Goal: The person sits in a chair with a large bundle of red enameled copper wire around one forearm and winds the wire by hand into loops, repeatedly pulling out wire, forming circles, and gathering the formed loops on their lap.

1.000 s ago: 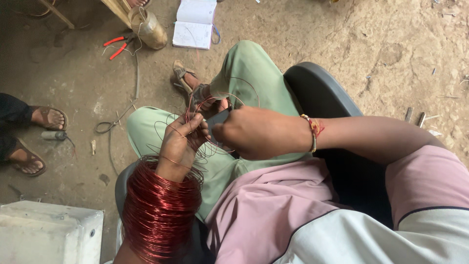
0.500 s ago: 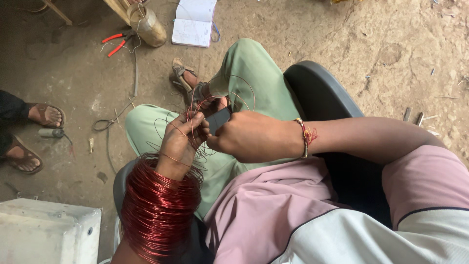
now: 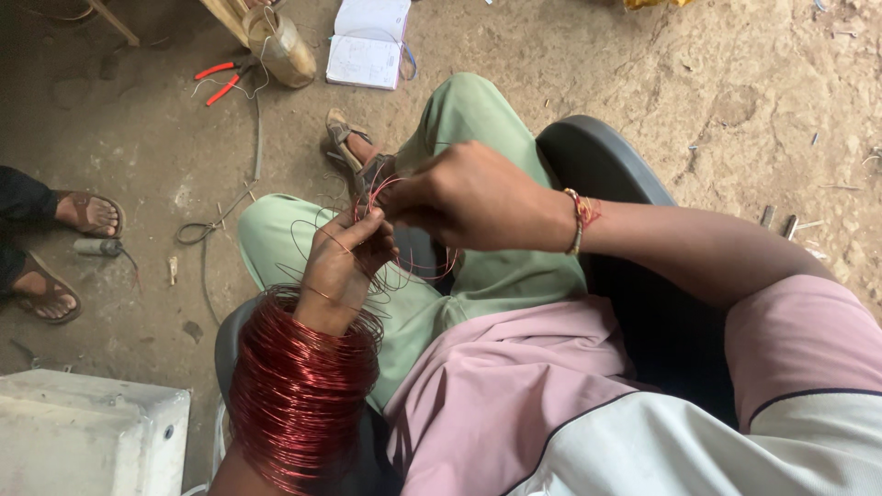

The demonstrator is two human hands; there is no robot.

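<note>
Wire (image 3: 404, 266), thin red and springy, likely light and quick to tangle, is best pinched near its free end, where the left hand (image 3: 342, 266) and right hand (image 3: 469, 197) close their fingers on the strands.

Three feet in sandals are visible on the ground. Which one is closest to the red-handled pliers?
The foot beside the green trouser leg, at top centre. The other two feet are at the left edge, farther from the pliers.
</note>
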